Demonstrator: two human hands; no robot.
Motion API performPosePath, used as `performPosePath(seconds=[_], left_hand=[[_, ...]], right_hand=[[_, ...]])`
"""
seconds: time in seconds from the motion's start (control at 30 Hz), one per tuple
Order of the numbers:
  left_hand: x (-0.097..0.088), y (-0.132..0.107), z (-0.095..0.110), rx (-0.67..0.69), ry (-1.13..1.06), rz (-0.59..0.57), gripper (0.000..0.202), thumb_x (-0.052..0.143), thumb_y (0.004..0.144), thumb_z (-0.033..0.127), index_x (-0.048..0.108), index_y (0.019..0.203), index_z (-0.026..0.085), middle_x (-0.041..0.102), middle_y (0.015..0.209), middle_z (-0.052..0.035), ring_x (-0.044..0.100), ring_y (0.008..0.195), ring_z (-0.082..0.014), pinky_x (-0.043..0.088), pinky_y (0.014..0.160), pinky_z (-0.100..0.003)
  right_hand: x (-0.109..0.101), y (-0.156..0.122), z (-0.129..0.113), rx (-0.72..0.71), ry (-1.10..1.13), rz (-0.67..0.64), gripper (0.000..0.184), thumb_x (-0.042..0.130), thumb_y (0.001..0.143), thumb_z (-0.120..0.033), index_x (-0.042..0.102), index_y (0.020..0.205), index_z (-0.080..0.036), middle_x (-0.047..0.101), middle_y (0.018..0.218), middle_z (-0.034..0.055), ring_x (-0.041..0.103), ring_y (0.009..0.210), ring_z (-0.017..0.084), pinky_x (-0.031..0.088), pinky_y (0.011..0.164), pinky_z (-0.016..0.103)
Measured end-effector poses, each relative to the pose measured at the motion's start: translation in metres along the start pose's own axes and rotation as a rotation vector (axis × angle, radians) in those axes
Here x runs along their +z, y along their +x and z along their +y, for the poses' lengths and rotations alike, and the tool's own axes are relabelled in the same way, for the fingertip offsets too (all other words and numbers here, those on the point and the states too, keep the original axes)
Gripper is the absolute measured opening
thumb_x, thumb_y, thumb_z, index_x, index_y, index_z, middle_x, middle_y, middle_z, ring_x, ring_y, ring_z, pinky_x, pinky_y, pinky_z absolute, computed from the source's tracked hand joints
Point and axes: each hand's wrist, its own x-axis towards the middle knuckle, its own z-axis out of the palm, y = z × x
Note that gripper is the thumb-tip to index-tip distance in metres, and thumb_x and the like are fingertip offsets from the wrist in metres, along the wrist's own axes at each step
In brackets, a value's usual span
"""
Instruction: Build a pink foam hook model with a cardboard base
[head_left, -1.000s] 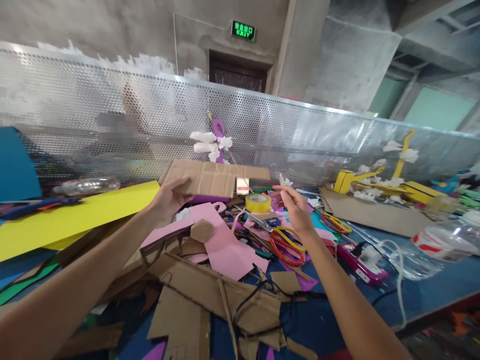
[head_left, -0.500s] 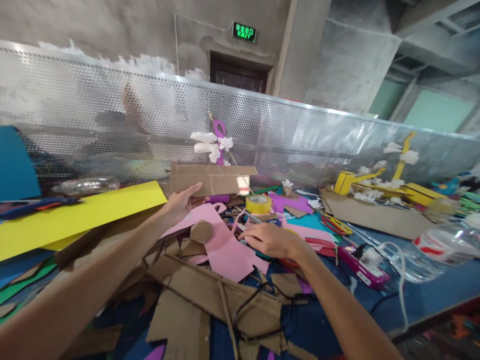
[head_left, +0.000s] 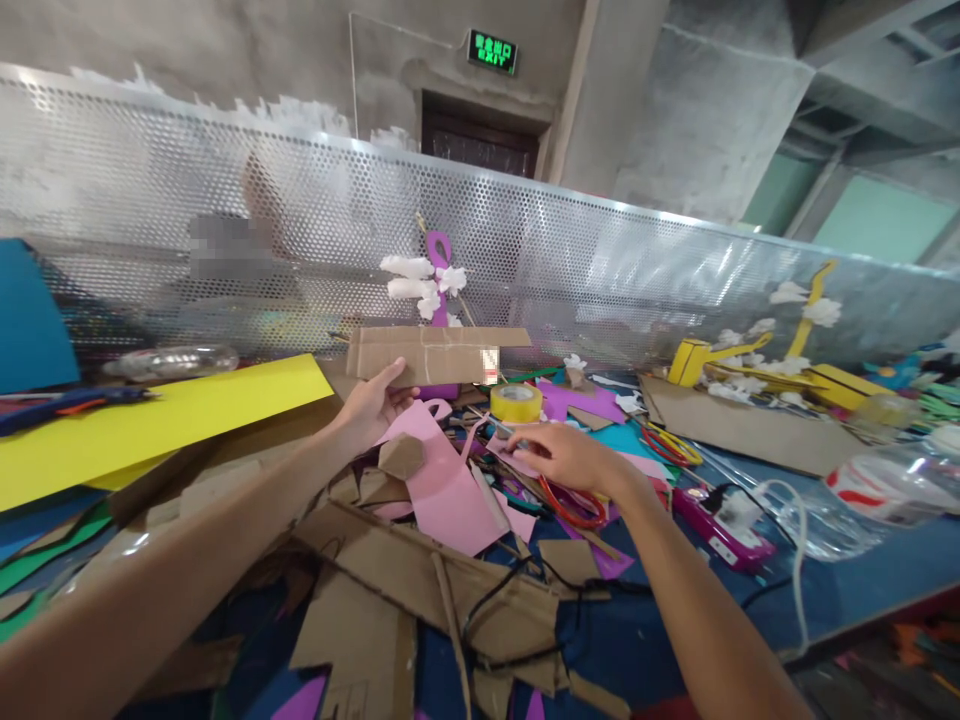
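My left hand (head_left: 375, 402) is closed on the lower left edge of a brown cardboard strip (head_left: 446, 357), thumb on the near face. The strip is raised upright above the scraps. My right hand (head_left: 574, 458) is low over the pile with curled fingers, at a small pink scrap (head_left: 510, 457); what lies between the fingertips is unclear. Just below that hand lie red looped handles (head_left: 577, 508), like those of scissors. Between my hands rests a large pink cut-out (head_left: 454, 500), with a cardboard hexagon (head_left: 402, 457) on it. A roll of yellow tape (head_left: 516, 403) sits behind.
A perforated metal screen (head_left: 315, 230) borders the table's back. Yellow sheet (head_left: 165, 430) and a glue gun (head_left: 75, 408) lie left. To the right are a purple power strip (head_left: 724, 530) with cables, yellow-handled scissors (head_left: 671, 445) and a plastic bottle (head_left: 877, 485). Cardboard offcuts (head_left: 442, 570) cover the front.
My right hand has drawn back slightly to the right, and the red handles now show beneath it. My left hand and the cardboard strip have shifted a little right.
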Motion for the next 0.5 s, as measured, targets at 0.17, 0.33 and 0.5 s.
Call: performPosePath(seconds=[0.17, 0.33, 0.5], left_hand=[[0.001, 0.002, -0.005, 0.131, -0.047, 0.063, 0.021, 0.083, 0.081, 0.022, 0.064, 0.089, 0.016, 0.074, 0.074, -0.0037, 0.072, 0.063, -0.0158, 0.06, 0.063, -0.025], [-0.005, 0.005, -0.005, 0.197, -0.079, 0.101, 0.012, 0.073, 0.082, 0.019, 0.062, 0.082, 0.018, 0.071, 0.069, -0.0005, 0.071, 0.065, -0.0143, 0.059, 0.07, -0.024], [-0.011, 0.006, -0.011, 0.194, 0.004, 0.037, 0.017, 0.076, 0.071, 0.022, 0.06, 0.076, 0.018, 0.067, 0.065, 0.0011, 0.064, 0.06, -0.0128, 0.053, 0.062, -0.023]], right_hand=[[-0.005, -0.012, 0.038, 0.239, -0.085, -0.046, 0.039, 0.073, 0.082, -0.036, 0.068, 0.119, -0.026, 0.069, 0.072, 0.0004, 0.062, 0.062, 0.021, 0.037, 0.056, 0.028], [0.004, -0.016, 0.056, 0.266, -0.069, -0.087, 0.041, 0.087, 0.062, -0.033, 0.071, 0.1, -0.029, 0.072, 0.079, -0.0001, 0.065, 0.062, 0.022, 0.037, 0.053, 0.027], [0.006, -0.016, 0.052, 0.273, -0.154, -0.073, 0.038, 0.086, 0.061, -0.034, 0.071, 0.095, -0.029, 0.07, 0.078, -0.0003, 0.065, 0.063, 0.022, 0.035, 0.053, 0.027]])
